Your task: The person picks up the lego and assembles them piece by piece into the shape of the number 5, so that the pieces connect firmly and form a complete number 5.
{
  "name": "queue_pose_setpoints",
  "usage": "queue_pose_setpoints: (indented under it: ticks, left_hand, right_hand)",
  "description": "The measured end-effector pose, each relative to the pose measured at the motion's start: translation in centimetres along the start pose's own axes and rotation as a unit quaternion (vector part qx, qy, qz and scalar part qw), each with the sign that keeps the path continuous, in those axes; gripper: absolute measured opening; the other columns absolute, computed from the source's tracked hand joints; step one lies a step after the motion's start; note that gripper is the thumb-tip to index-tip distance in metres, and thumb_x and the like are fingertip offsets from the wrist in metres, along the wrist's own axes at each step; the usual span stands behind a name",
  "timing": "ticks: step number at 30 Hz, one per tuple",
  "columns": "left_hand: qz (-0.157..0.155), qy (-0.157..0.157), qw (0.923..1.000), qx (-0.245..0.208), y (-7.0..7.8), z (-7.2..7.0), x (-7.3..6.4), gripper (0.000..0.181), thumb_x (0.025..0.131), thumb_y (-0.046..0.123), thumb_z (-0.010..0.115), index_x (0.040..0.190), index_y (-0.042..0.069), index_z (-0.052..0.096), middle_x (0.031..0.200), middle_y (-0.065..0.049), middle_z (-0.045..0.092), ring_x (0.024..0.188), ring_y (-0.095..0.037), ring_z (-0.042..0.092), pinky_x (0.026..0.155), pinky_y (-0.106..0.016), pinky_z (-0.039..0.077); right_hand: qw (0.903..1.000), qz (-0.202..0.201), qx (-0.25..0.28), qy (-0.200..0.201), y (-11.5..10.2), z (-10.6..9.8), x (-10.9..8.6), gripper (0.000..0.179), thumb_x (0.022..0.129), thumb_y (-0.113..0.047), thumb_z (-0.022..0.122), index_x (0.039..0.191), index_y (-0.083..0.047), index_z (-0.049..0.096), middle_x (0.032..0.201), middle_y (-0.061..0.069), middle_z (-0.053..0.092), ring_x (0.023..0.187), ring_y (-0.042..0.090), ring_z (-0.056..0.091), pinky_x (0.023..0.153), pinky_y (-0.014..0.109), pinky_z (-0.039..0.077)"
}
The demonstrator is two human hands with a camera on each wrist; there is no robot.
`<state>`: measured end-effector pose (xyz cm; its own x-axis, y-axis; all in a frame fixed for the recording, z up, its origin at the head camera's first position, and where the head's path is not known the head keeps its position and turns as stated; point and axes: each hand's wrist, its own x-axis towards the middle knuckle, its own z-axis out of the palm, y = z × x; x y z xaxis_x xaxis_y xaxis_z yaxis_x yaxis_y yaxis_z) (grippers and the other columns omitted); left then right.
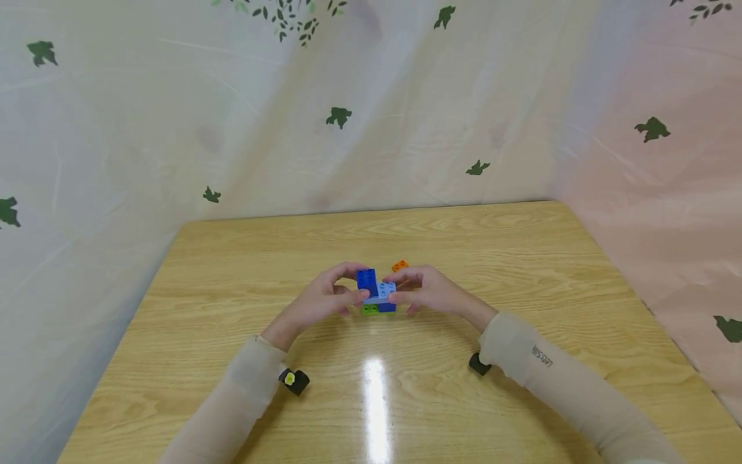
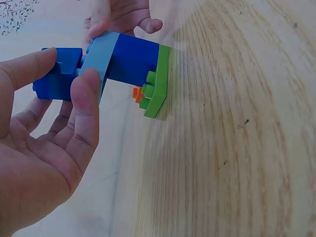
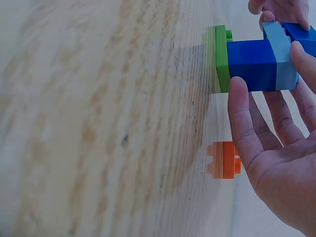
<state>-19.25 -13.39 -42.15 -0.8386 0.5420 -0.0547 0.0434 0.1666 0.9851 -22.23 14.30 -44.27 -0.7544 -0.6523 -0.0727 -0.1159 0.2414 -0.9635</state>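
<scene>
A small stack of toy building bricks stands mid-table between the two hands. Its base is a flat green brick (image 2: 160, 84), with a lower dark blue brick (image 3: 252, 64) on one end. Across that lies a flat light blue brick (image 1: 385, 291), overhanging the green one. An upper dark blue brick (image 1: 368, 282) sits at the light blue brick's left end. My left hand (image 1: 319, 299) pinches this upper brick between thumb and fingers, one fingertip against the light blue brick. From the right, my right hand (image 1: 437, 291) grips the light blue brick's end, a finger alongside the lower dark blue brick.
Just behind the stack, near the right fingers, an orange brick (image 1: 400, 265) lies on the wooden table (image 1: 232, 277). A pale curtain (image 1: 394, 129) with leaf-like patches hangs beyond the table's back edge. Black devices (image 1: 295, 381) sit at both wrists.
</scene>
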Motion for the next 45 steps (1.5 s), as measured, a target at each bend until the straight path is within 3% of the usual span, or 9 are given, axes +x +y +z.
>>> queue_pose_setpoints:
  ticks: [16, 23, 29, 45]
  left_hand:
    - [-0.012, 0.003, 0.9991, 0.040, -0.50, 0.60, 0.07, 0.049, 0.099, 0.031, 0.070, 0.141, 0.014, 0.053, 0.127, -0.009, 0.059, 0.095, -0.040, 0.068, 0.076, -0.051, 0.059]
    - [-0.005, -0.011, 0.9976, 0.068, -0.70, 0.45, 0.07, 0.049, 0.101, 0.035, 0.065, 0.145, 0.021, 0.048, 0.132, -0.011, 0.055, 0.101, -0.034, 0.069, 0.076, -0.049, 0.059]
    - [0.003, -0.029, 0.9932, 0.113, -0.90, 0.08, 0.14, 0.051, 0.102, 0.040, 0.062, 0.147, 0.026, 0.044, 0.126, -0.012, 0.059, 0.097, -0.032, 0.068, 0.074, -0.045, 0.059]
    - [0.020, -0.045, 0.9864, 0.157, -0.74, 0.34, 0.20, 0.044, 0.106, 0.039, 0.055, 0.145, 0.025, 0.040, 0.115, -0.012, 0.059, 0.086, -0.033, 0.065, 0.070, -0.045, 0.057]
  right_hand:
    - [0.9999, 0.010, -0.004, 0.004, 0.16, 0.06, -0.19, 0.039, 0.096, -0.022, 0.073, 0.131, -0.007, 0.065, 0.119, 0.010, 0.068, 0.100, 0.029, 0.068, 0.071, 0.048, 0.062]
    - [0.9999, 0.012, -0.007, 0.004, 0.01, 0.09, -0.21, 0.040, 0.097, -0.022, 0.073, 0.133, -0.008, 0.065, 0.120, 0.010, 0.067, 0.101, 0.029, 0.069, 0.072, 0.048, 0.062]
    - [0.9999, 0.009, -0.004, 0.005, 0.10, -0.01, -0.10, 0.041, 0.096, -0.023, 0.074, 0.133, -0.007, 0.065, 0.121, 0.010, 0.067, 0.102, 0.029, 0.068, 0.071, 0.048, 0.062]
    - [1.0000, 0.002, 0.000, 0.009, 0.12, -0.02, -0.19, 0.043, 0.096, -0.024, 0.074, 0.134, -0.007, 0.064, 0.120, 0.010, 0.067, 0.099, 0.030, 0.068, 0.070, 0.047, 0.062]
